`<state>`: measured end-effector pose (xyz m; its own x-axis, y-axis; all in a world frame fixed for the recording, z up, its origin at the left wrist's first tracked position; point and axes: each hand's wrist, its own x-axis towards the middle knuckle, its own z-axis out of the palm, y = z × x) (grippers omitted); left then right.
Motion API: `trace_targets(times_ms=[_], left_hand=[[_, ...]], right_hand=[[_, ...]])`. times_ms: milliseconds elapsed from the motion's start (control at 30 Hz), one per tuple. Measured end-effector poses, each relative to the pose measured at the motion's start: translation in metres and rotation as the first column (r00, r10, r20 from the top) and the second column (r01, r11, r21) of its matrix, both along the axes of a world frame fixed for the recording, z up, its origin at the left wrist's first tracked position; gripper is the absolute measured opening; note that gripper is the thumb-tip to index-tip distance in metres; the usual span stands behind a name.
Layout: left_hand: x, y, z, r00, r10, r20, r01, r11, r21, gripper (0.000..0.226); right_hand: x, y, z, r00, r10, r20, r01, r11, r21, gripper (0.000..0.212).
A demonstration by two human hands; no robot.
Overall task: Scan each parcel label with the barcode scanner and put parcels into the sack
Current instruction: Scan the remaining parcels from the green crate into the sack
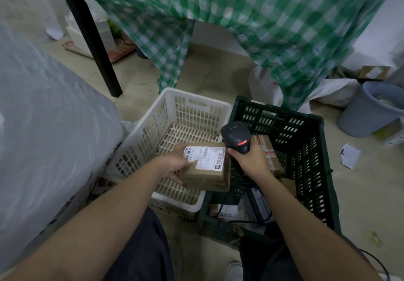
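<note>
We were mid-scan: our left hand gripped the parcel above the white crate, label up, while our right hand clasped the scanner just beside it. Next, we judged, came the sack, left of the crate, with open room between.

On the floor stand a white crate, green crate and grey bucket.

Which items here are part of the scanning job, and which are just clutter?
Job: barcode scanner in right hand; labelled parcel in left hand; green crate of parcels; sack.
Clutter: white crate; grey bin; checked tablecloth.
</note>
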<state>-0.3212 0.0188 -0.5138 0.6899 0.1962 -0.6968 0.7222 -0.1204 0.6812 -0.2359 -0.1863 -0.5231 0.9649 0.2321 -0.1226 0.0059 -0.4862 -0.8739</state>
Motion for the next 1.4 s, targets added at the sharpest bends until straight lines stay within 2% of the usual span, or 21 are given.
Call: trace_targets(times_ms=[100,200,300,367,433,500,567,700,900,1033,1167,1300,1400], left_hand=[[0.003,-0.004,-0.001,0.998,0.034,0.049,-0.034,0.999,-0.009,0.06],[0.008,-0.004,-0.004,0.989,0.099,0.114,-0.103,0.994,0.036,0.063],[0.015,-0.001,-0.013,0.939,0.285,0.193,-0.305,0.949,0.081,0.071],[0.018,0.0,-0.017,0.884,0.438,0.165,-0.438,0.898,-0.038,0.069],[0.018,-0.008,-0.012,0.852,0.513,0.102,-0.486,0.848,-0.212,0.052],[0.019,-0.013,-0.009,0.843,0.532,0.074,-0.491,0.819,-0.295,0.045],[0.016,-0.016,-0.002,0.861,0.501,0.084,-0.453,0.833,-0.318,0.049],[0.012,-0.025,0.009,0.953,0.283,0.112,-0.25,0.938,-0.239,0.074],[0.014,-0.022,0.007,0.947,0.171,0.272,-0.114,0.97,-0.213,0.085],[0.013,-0.007,0.012,0.899,0.198,0.39,-0.109,0.965,-0.237,0.094],[0.009,0.01,0.021,0.822,0.363,0.439,-0.234,0.918,-0.32,0.108],[0.002,0.031,0.023,0.79,0.451,0.416,-0.327,0.883,-0.338,0.107],[-0.002,0.037,0.025,0.752,0.496,0.433,-0.385,0.865,-0.323,0.092]], right_hand=[[0.005,0.005,0.002,0.997,0.069,-0.019,-0.068,0.997,0.042,0.048],[0.01,0.01,-0.003,0.993,0.088,-0.075,-0.088,0.996,0.002,0.052],[0.014,0.009,-0.008,0.986,0.103,-0.128,-0.104,0.995,-0.006,0.058],[0.014,0.006,-0.01,0.982,0.099,-0.159,-0.1,0.995,0.001,0.058],[0.014,0.002,-0.009,0.98,0.085,-0.177,-0.083,0.996,0.015,0.056],[0.013,-0.001,-0.008,0.975,0.059,-0.214,-0.048,0.997,0.056,0.054],[0.011,-0.003,-0.007,0.963,0.034,-0.266,-0.003,0.993,0.118,0.053],[0.004,-0.007,-0.01,0.959,-0.03,-0.28,0.082,0.981,0.175,0.057],[0.0,-0.002,0.001,0.961,-0.068,-0.268,0.156,0.933,0.324,0.048],[0.006,0.004,0.016,0.974,-0.104,-0.199,0.169,0.923,0.344,0.051],[0.003,0.015,0.032,0.988,-0.051,-0.145,0.104,0.917,0.386,0.043],[-0.005,0.022,0.043,0.994,0.024,-0.106,0.015,0.936,0.353,0.03],[-0.012,0.02,0.047,0.983,0.149,-0.105,-0.119,0.961,0.248,0.027]])
